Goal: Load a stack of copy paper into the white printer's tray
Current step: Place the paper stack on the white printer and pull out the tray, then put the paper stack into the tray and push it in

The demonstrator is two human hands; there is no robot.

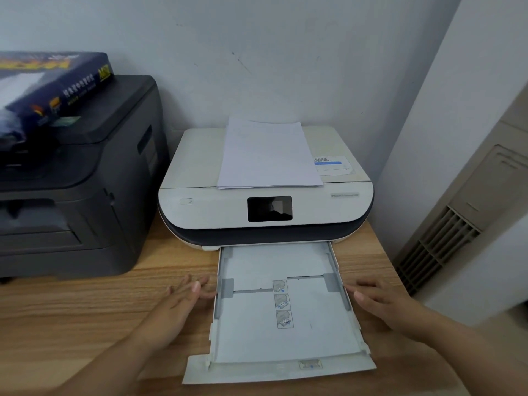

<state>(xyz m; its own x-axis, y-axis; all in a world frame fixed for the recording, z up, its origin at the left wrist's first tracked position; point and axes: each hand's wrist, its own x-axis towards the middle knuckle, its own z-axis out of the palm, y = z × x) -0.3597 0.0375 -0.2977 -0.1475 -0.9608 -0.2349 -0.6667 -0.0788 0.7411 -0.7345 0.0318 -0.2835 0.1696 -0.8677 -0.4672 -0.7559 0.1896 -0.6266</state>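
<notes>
Both forearms come in from the near edge; left hand (pixel 183 304) and right hand (pixel 383 301) flank the pulled-out paper tray (pixel 285 341), fingers loosely spread, holding nothing. Left fingertips look to be touching or just beside the tray's left wall, right ones just beside the right wall; can't confirm contact.

Tray is out of the white printer (pixel 265 207), seemingly empty, side guides (pixel 227 287) set wide. Thin plastic, probably flexes, and its near lip overhangs toward the surface (pixel 85 310) edge, so don't lean on it.

Copy paper stack (pixel 268 154) lies flat on the printer lid, far of the tray. Thin stack: light, floppy, sheets slide and fan easily. Best hold, I'd judge: both hands on the long side edges, thumbs on top, square it up first.

Room: clear path straight from lid down to tray. Black printer (pixel 71 178) with a paper ream (pixel 54 84) on top crowds the left; wall corner and vent (pixel 440 247) crowd the right.
</notes>
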